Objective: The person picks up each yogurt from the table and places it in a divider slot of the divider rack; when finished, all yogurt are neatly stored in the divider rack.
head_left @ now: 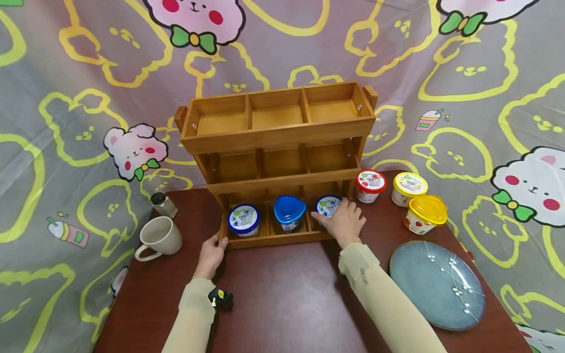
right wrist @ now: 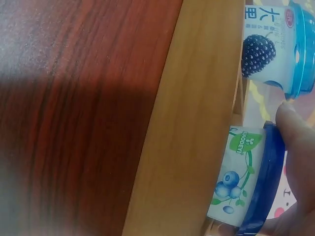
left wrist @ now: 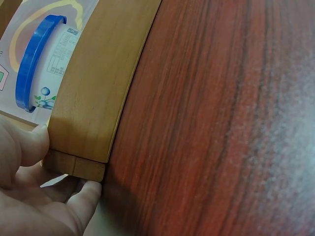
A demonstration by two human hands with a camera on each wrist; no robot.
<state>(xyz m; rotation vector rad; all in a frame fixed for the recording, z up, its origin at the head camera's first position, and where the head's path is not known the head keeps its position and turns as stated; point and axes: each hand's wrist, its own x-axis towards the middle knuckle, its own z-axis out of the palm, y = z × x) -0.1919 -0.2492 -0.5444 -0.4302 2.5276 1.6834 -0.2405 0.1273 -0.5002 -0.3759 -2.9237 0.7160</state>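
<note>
Head view: one three-tier wooden rack (head_left: 278, 136) stood on a bench (head_left: 273, 294), each tier split into three compartments. Its bottom tier carried three cups, one per compartment: a left blueberry cup (head_left: 244, 219) with a flat dark-blue lid, a middle blackberry cup (head_left: 290, 212) with a raised bright-blue lid, and a right blueberry cup (head_left: 327, 205) matching the left one.

The person's right hand (head_left: 345, 223) held the right blueberry cup by its lid, thumb on one side and fingers curled round the other, covering part of it. The left hand (head_left: 211, 257) gripped the rack's lower left corner, fingers closed around the wood. In both wrist views, the rack's front board hid the cups' lower parts.

Right of the rack were three more cups: one red-lidded cup (head_left: 370, 185), one flat yellow-lidded cup (head_left: 409, 189) and, just in front of that, one domed yellow-lidded cup (head_left: 424, 214). Nearer the person lay one blue-grey plate (head_left: 423, 279) with a white blossom-branch pattern. On the left stood one beige mug (head_left: 164, 236) and, behind it, one small black-capped jar (head_left: 164, 205).

The bench was dark reddish-brown with visible grain and a soft shine. Grey cloth (head_left: 287, 49) printed with yellow outlines and cartoon animals in green bows surrounded it.
</note>
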